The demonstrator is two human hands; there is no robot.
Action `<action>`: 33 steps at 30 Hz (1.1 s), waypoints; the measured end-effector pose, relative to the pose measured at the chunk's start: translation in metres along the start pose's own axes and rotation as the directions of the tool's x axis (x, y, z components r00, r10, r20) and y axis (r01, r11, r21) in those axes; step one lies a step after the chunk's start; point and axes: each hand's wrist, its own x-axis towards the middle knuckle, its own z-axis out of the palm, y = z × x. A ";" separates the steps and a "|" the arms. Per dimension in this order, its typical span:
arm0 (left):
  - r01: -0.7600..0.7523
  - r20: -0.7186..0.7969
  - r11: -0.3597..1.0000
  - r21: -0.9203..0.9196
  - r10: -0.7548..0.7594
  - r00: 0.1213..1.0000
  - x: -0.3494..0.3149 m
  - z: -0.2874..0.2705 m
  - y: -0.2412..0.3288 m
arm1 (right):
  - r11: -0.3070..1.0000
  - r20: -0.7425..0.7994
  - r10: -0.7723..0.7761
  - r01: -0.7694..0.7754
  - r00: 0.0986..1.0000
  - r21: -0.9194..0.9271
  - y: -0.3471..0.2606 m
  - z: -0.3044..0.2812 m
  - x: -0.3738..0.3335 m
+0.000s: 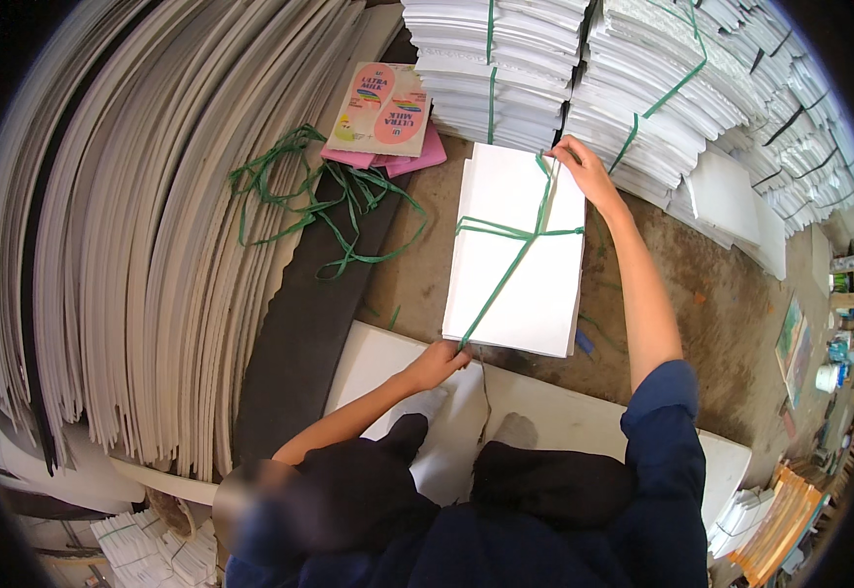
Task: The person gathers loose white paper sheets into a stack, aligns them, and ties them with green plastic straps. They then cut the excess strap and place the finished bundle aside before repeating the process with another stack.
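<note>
Far left, tall curved rows of sheets (143,245) stand packed beside a black board (294,363). A green tangle (272,171) of loose twine lies across the board's edge, just short of a printed card (388,108) that rests on pink card (431,149). Next comes the left hand (435,366), its fingers curled at the bundle's near edge by the twine's lower end; whether they grip it I cannot tell. The white bundle (536,279) lies flat on the floor (682,284), ahead and to the right of those fingers, its long axis running away from the body. Green twine (533,235) crosses its top, the long strand stretching slantwise between the two hands. At the far right corner, the right hand (584,170) has its fingers together, apparently clamped on the twine; from them the bundle lies back toward the body and left. Both hands are equally near it. Beyond, to the right, rise tied stacks (662,69) of paper
</note>
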 end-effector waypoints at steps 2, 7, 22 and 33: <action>0.198 0.059 0.927 -0.318 -0.189 0.980 0.010 0.012 -0.028 | 0.999 -0.033 -0.040 0.039 0.999 -0.020 -0.002 0.009 0.002; 0.413 0.279 0.367 -0.833 -0.365 0.888 0.025 0.029 -0.038 | 0.997 0.018 0.080 -0.080 0.997 -0.021 -0.016 0.005 -0.011; 0.065 0.080 -0.047 -0.997 -0.461 0.884 0.037 0.033 0.012 | 0.641 0.166 0.581 -0.574 0.797 0.509 0.082 0.006 -0.040; -0.117 -0.126 0.050 -0.992 -0.486 0.865 0.051 0.020 0.012 | 0.542 0.308 0.567 -0.627 0.764 0.559 0.111 0.024 -0.060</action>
